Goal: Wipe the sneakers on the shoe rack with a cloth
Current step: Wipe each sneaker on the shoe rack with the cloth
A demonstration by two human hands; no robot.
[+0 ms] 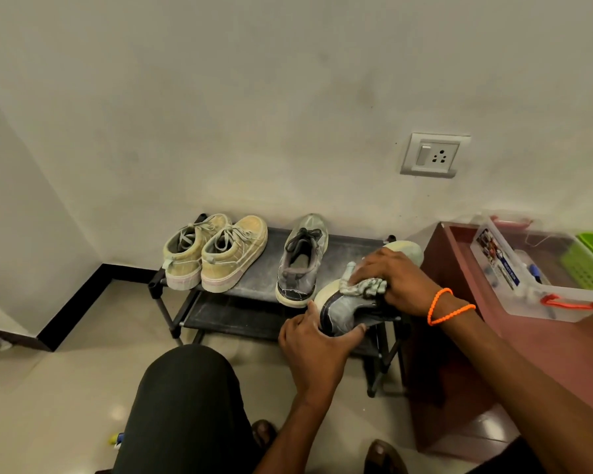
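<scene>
A grey sneaker [348, 311] with a pale rubber sole is held tilted on its side over the right end of the rack [254, 268]. Its heel is clasped by the left hand [314, 347], fingers curled around it. A crumpled cloth [365, 287] is pressed on it by the right hand [396, 280], fingers bunched over the cloth. Its mate [302, 261] and a beige suede pair [214, 254] are set upright on the dusty black top shelf.

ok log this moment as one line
step: wiping | left hand: holds grey sneaker heel | right hand: presses cloth on it | rack: three sneakers
</scene>
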